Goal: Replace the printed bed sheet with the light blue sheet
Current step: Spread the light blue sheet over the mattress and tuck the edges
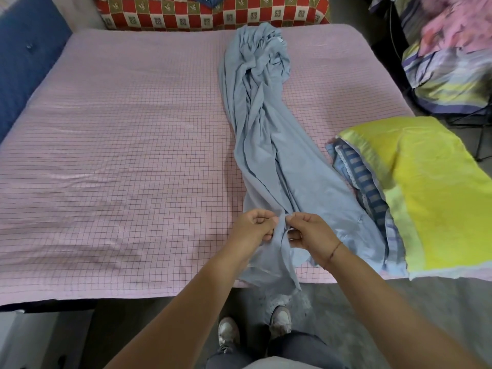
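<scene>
- The light blue sheet [262, 134] lies bunched into a long, rumpled rope down the pink checked mattress [119, 155]. It runs from the mattress's far edge to its near edge, right of the mattress's middle, and its near end spills over the near edge toward the floor.
- The left hand [253, 226] is above the near edge of the mattress with its fingers curled, pinching a fold of the sheet's near end.
- The right hand [310, 231] is just beside it, thumb and fingers closed on the same gathered end. The two hands almost touch, with the cloth between them. A thin thread band [332, 253] circles the right wrist.
- A bright yellow cloth [431, 187] covers the near right corner of the mattress.
- A folded blue striped cloth [364, 182] shows from under its left side, touching the sheet.
- A red and white checked cloth [213, 14] lies along the far edge of the mattress.
- A dark blue padded panel [24, 65] stands at the mattress's left side.
- A blurred pile of printed fabric [447, 75] sits off the mattress's right side.
- Pale shoes [281, 319] stand on the grey floor below the near edge.
</scene>
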A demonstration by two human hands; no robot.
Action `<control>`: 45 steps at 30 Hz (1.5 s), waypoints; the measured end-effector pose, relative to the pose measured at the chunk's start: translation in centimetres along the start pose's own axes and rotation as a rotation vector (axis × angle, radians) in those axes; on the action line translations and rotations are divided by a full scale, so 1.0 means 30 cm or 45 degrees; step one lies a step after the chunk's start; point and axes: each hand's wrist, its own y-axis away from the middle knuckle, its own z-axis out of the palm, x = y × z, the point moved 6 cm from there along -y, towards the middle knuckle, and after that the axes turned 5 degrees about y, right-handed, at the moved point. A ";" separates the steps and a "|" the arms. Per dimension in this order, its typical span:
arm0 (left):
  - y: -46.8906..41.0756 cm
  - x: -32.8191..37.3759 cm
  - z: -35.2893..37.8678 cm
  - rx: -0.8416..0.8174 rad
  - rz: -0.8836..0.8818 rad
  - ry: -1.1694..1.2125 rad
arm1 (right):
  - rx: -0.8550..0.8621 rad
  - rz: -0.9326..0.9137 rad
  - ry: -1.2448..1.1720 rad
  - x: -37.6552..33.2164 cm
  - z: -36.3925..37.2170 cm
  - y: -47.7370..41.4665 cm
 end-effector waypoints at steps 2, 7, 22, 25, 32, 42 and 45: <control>-0.006 -0.003 -0.008 0.016 -0.014 -0.008 | -0.067 -0.007 -0.001 -0.003 0.002 0.002; -0.013 -0.004 -0.014 0.003 0.006 -0.029 | -0.096 -0.054 0.009 -0.024 0.000 0.008; -0.036 -0.016 -0.070 0.029 -0.058 0.291 | -0.087 -0.105 -0.114 -0.042 -0.018 -0.045; -0.048 -0.013 -0.120 0.098 -0.094 0.453 | 0.010 -0.168 -0.273 -0.050 -0.068 -0.071; -0.102 -0.064 -0.351 0.345 -0.107 0.622 | 0.586 -0.200 -0.512 -0.022 -0.359 -0.133; -0.090 -0.117 -0.740 0.776 -0.131 0.197 | 0.904 -0.255 -0.167 -0.099 -0.595 -0.094; -0.063 -0.103 -0.769 0.765 -0.170 -0.020 | 0.833 -0.244 -0.184 -0.106 -0.650 -0.095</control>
